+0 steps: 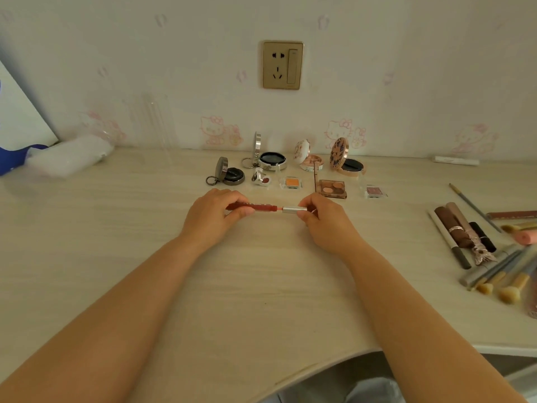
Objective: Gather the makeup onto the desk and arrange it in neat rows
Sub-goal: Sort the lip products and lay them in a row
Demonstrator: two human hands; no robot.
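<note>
**Lip gloss tube held level over the desk**

Spread pale and wood-grained across the whole view: broad laminate desk [116, 228], smooth and hard. Heaped at 3 o'clock: loose pile of slim pencils and soft-bristled makeup brushes [488, 257], light, prone to roll. Ranged at 12 o'clock in two rough rows: open round metal compacts [271, 159] with hinged lids upright, and small clear-cased eyeshadow pans [293, 182] in front; hinges and pressed powder judged fragile. Held at centre, just above the desk: slender dark red lip gloss tube [255, 207], rigid glossy plastic, probably light and slick. Gripped by left hand [212, 216], fingers closed round the barrel; short silver metal cap [294, 210] pinched by right hand [322, 219], a pink neck showing between. Best taken at barrel and cap, straight along the axis.
</note>
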